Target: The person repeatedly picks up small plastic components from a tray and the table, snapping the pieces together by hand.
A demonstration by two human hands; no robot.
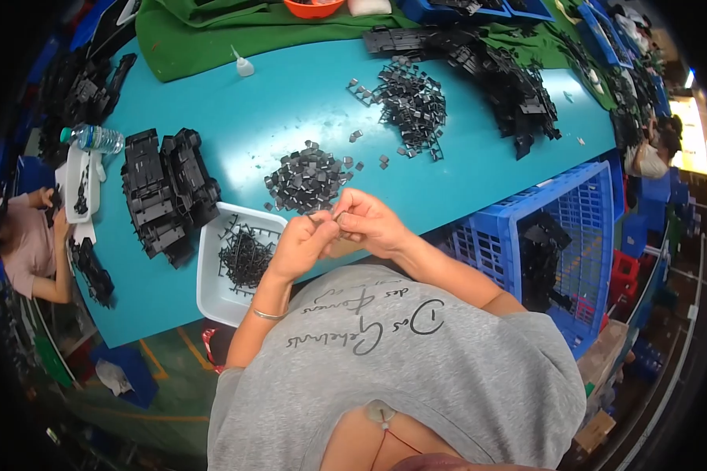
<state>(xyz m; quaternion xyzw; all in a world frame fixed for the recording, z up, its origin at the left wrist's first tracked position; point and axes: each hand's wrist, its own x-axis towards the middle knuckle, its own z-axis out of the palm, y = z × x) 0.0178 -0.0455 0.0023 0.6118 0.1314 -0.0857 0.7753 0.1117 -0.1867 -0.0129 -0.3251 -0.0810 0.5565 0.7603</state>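
Above the table's near edge, my left hand [302, 242] and my right hand [369, 224] meet, fingertips pinched together. A small dark piece shows between them, too little of it to name. Just beyond my hands lies a heap of small black square plastic pieces [306, 177]. Farther off to the right is a second pile of black plastic parts [415, 106], some still joined to frames. Left of my left hand, a white tray [210, 294] holds a tangle of thin black plastic pieces [245, 257].
Black molded car-like bodies [169, 192] stand at left, near a water bottle [94, 139]. More black parts [503, 82] lie at the far right. A small white dropper bottle [244, 66] stands near the green cloth [196, 39]. A blue crate [491, 243] is at my right; another person [35, 243] sits left.
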